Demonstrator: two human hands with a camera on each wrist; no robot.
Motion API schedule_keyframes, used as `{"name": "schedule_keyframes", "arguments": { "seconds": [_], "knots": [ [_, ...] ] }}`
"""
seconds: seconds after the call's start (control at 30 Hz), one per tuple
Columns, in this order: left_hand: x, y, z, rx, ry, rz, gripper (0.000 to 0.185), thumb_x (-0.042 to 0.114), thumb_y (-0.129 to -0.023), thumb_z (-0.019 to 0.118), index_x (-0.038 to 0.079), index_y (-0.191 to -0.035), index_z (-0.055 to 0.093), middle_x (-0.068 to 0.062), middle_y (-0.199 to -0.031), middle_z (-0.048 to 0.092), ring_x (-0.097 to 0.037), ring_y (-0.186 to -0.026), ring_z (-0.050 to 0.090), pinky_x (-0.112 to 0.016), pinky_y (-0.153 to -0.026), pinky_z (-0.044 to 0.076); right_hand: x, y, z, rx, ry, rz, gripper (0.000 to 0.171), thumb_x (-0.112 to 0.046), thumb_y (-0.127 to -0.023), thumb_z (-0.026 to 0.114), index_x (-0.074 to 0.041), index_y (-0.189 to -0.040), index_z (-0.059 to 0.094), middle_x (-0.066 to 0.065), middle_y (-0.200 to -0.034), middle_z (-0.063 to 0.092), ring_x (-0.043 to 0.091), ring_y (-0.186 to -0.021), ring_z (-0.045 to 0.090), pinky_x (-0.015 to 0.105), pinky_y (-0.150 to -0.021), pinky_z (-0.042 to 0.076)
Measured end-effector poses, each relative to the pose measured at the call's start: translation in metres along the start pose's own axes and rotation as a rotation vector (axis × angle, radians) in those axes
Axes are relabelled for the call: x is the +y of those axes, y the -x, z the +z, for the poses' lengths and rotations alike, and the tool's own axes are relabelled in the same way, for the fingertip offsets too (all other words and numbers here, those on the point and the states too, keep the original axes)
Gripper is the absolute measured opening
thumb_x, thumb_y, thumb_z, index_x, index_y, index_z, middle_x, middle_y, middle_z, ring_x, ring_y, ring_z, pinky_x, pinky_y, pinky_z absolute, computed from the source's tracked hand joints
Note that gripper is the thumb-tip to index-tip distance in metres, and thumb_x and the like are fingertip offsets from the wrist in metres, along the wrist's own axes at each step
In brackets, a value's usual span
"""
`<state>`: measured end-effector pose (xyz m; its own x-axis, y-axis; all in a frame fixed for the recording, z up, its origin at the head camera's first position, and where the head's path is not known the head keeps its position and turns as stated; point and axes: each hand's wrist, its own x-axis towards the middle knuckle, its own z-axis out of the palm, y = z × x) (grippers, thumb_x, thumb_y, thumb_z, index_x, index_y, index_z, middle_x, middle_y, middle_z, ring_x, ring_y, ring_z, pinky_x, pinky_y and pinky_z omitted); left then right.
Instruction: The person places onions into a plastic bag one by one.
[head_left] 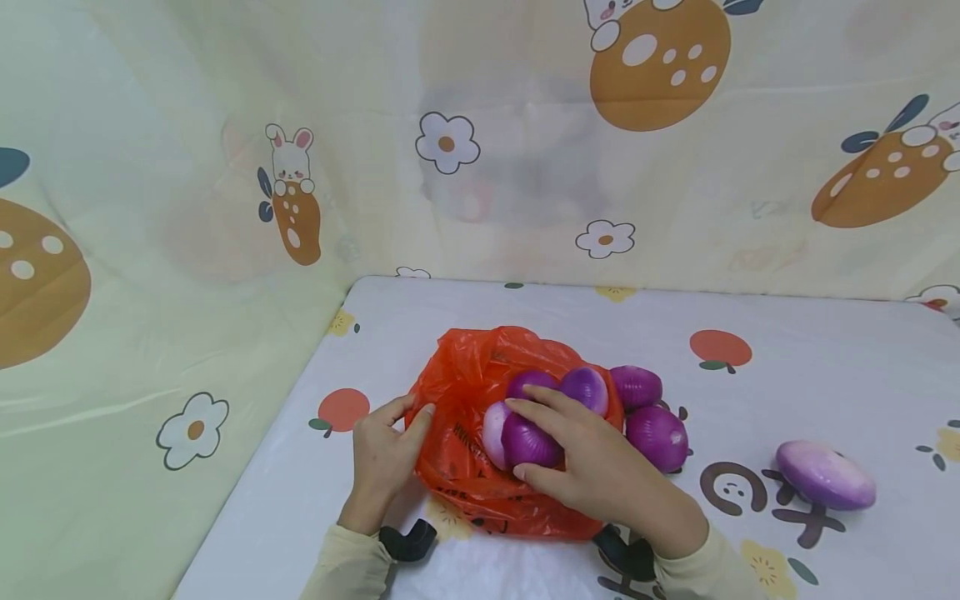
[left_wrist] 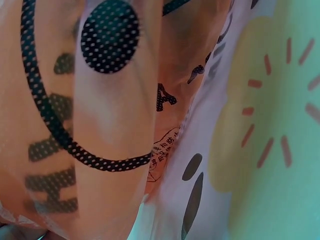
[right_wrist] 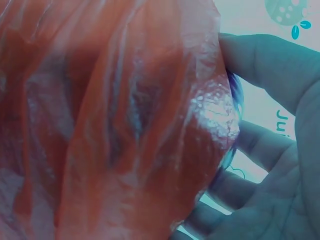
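Note:
A red plastic bag (head_left: 457,450) lies on the table with its mouth facing up, and several purple onions show in it. My left hand (head_left: 386,454) pinches the bag's left rim between thumb and fingers. Over the bag's opening, my right hand (head_left: 592,450) grips a purple onion (head_left: 531,442), thumb on the near side and fingers on the far side. A paler surface (head_left: 495,433) shows beside that onion. Dark printing on the bag (left_wrist: 110,115) fills much of the left wrist view. In the right wrist view, the bag (right_wrist: 125,125) hides most of the onion.
Two purple onions (head_left: 636,387) (head_left: 657,438) sit outside the bag at its right. Farther right lies a longer purple-and-white vegetable (head_left: 825,475). A patterned cloth (head_left: 750,400) covers the table, and printed curtains (head_left: 517,192) hang behind and to the left.

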<state>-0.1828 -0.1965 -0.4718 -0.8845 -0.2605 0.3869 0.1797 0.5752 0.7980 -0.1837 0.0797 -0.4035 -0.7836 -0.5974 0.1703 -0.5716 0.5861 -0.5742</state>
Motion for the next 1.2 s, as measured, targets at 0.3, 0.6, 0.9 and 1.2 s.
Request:
{"name": "schedule_keyframes", "arguments": {
  "seconds": [0.3, 0.6, 0.9, 1.2],
  "knots": [
    [0.001, 0.001, 0.0, -0.002, 0.007, -0.023, 0.024, 0.017, -0.093, 0.079, 0.003, -0.113, 0.081, -0.011, -0.106, 0.08, -0.031, -0.105, 0.075, -0.049, -0.088, 0.062, -0.002, 0.002, -0.004, -0.007, -0.024, 0.006, 0.07, -0.033, -0.086, 0.083, -0.02, -0.151, 0.057, 0.013, -0.155, 0.052, 0.038, -0.139, 0.053, 0.062, -0.091, 0.058],
    [0.003, 0.0, -0.001, -0.006, 0.006, -0.035, 0.024, 0.018, -0.093, 0.079, 0.004, -0.112, 0.081, -0.01, -0.106, 0.08, -0.031, -0.105, 0.075, -0.048, -0.088, 0.062, -0.001, 0.002, -0.004, -0.005, -0.037, 0.004, 0.07, -0.037, -0.087, 0.082, -0.02, -0.15, 0.058, 0.013, -0.156, 0.051, 0.038, -0.141, 0.051, 0.064, -0.094, 0.056],
    [0.003, 0.0, 0.0, 0.005, 0.0, -0.01, 0.023, 0.017, -0.092, 0.079, 0.003, -0.11, 0.081, -0.011, -0.105, 0.08, -0.031, -0.104, 0.075, -0.047, -0.087, 0.063, 0.0, 0.002, -0.007, 0.01, -0.023, 0.0, 0.069, -0.035, -0.088, 0.082, -0.019, -0.15, 0.058, 0.014, -0.155, 0.052, 0.039, -0.14, 0.051, 0.064, -0.095, 0.056],
    [0.0, 0.0, 0.001, 0.023, 0.009, 0.031, 0.021, 0.015, -0.091, 0.08, 0.002, -0.107, 0.082, -0.012, -0.103, 0.08, -0.032, -0.102, 0.076, -0.048, -0.085, 0.063, -0.001, 0.005, -0.016, 0.052, -0.028, 0.001, 0.069, -0.033, -0.088, 0.082, -0.017, -0.15, 0.058, 0.011, -0.156, 0.051, 0.039, -0.141, 0.05, 0.061, -0.093, 0.058]
  ]
}}
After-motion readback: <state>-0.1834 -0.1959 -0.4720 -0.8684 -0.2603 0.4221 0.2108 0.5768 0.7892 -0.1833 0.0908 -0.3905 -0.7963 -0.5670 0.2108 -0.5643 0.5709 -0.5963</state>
